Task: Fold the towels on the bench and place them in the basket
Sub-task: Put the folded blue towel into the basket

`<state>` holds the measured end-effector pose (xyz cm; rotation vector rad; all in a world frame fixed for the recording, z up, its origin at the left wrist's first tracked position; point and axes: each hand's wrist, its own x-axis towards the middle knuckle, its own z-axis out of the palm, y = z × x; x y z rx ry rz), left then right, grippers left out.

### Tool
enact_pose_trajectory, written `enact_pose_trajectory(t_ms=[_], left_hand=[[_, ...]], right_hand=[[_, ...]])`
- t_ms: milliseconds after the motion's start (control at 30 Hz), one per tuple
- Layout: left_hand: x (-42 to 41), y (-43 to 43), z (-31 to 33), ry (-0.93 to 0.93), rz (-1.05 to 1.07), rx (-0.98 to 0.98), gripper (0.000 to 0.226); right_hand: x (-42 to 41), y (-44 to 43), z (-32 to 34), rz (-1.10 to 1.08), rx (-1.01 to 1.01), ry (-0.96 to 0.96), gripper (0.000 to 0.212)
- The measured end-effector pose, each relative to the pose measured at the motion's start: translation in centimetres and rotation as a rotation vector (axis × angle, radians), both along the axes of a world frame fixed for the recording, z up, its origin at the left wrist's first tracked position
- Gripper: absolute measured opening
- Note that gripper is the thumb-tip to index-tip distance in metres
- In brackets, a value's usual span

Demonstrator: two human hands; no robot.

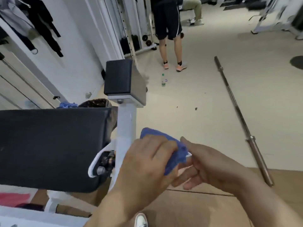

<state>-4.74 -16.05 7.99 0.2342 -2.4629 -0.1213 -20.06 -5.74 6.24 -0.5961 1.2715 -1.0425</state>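
Observation:
A small blue towel (pixel 176 157) is bunched between both my hands, held in the air to the right of the black padded bench (pixel 49 145). My left hand (pixel 147 159) covers most of it from the left, fingers curled over the cloth. My right hand (pixel 206 163) pinches its right edge with thumb and fingers. Beyond the bench's far edge lies another blue cloth (pixel 68 105) beside a brown patterned container (pixel 96 103), mostly hidden; whether that is the basket I cannot tell.
The bench's white post (pixel 127 128) carries a black pad (pixel 118 77). A barbell (pixel 241 118) lies on the floor to the right. A person (pixel 170 30) stands ahead near a water bottle (pixel 163 80). Clothes hang on the left wall. Pink fabric (pixel 14 198) sits bottom left.

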Motion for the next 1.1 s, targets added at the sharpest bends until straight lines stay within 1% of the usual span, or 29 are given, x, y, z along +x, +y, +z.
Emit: enact_pose_trajectory(t_ms=[33,67,100,133,200,233,300,367,400,467,533,567,667,700,733,800,867,967,1033,1100], left_hand=[[-1.6,1.3,-1.0,-0.005,-0.041,-0.065,0.006],[-3.0,2.4,-2.0,-0.008,-0.062,-0.114,0.004],[-4.3,3.4,-3.2,0.001,-0.068,-0.150,0.008],[-5.5,4.2,-4.3,0.018,-0.072,-0.171,0.013],[-7.4,5.0,-6.0,0.031,-0.096,-0.173,0.022],[-8.3,4.9,-6.6,0.002,-0.108,-0.165,0.023],[-9.9,3.9,-7.5,-0.080,-0.122,-0.113,0.018],[-11.5,2.2,-7.8,-0.129,-0.136,0.047,0.006],[-12.5,1.3,-7.8,-0.122,-0.105,0.149,0.013],[-14.7,-1.0,-7.2,-0.045,0.039,0.339,0.036],[-17.4,-4.1,-6.7,0.031,0.193,0.487,0.059],[-19.0,-5.8,-6.5,0.029,0.235,0.554,0.069],[-23.6,-11.0,-6.6,-0.100,0.264,0.883,0.095],[-25.0,-12.6,-6.8,-0.139,0.261,0.976,0.101],[-26.1,-14.0,-7.1,-0.152,0.250,1.024,0.103],[-28.2,-16.5,-7.1,-0.108,0.220,1.004,0.099],[-30.1,-18.4,-6.8,-0.041,0.228,0.907,0.087],[-32.3,-20.9,-6.5,0.087,0.287,0.768,0.057],[-33.2,-22.7,-6.2,0.149,0.353,0.656,0.041],[-33.7,-24.7,-6.4,0.168,0.435,0.541,0.036]], right_hand=[[-1.3,0.9,-0.6,-0.076,-0.021,-0.007,0.051],[-2.4,1.6,-0.9,-0.154,-0.037,0.021,0.040],[-3.6,2.2,-1.4,-0.216,-0.047,0.081,0.028],[-4.7,2.6,-1.8,-0.264,-0.045,0.123,0.023],[-6.9,3.3,-2.8,-0.310,-0.033,0.161,0.039],[-7.9,3.3,-3.3,-0.323,-0.035,0.171,0.044],[-9.4,2.7,-3.9,-0.354,-0.051,0.251,0.046],[-11.3,1.4,-4.3,-0.385,-0.072,0.430,0.047],[-12.4,0.6,-4.3,-0.383,-0.080,0.530,0.048],[-15.0,-1.4,-4.5,-0.339,-0.096,0.697,0.049],[-17.7,-3.9,-4.5,-0.271,-0.117,0.810,0.051],[-19.0,-5.3,-4.6,-0.234,-0.130,0.852,0.054],[-23.0,-10.1,-4.1,-0.148,-0.167,0.963,0.063],[-24.3,-11.7,-3.8,-0.121,-0.189,0.992,0.063],[-25.6,-13.3,-3.5,-0.085,-0.215,1.027,0.064],[-27.7,-16.5,-2.8,0.007,-0.267,1.158,0.066],[-29.4,-19.8,-2.4,0.115,-0.307,1.356,0.069],[-31.2,-24.5,-2.2,0.265,-0.280,1.565,0.072],[-32.2,-27.5,-2.3,0.382,-0.274,1.618,0.072],[-33.4,-30.7,-2.6,0.472,-0.297,1.569,0.068]])
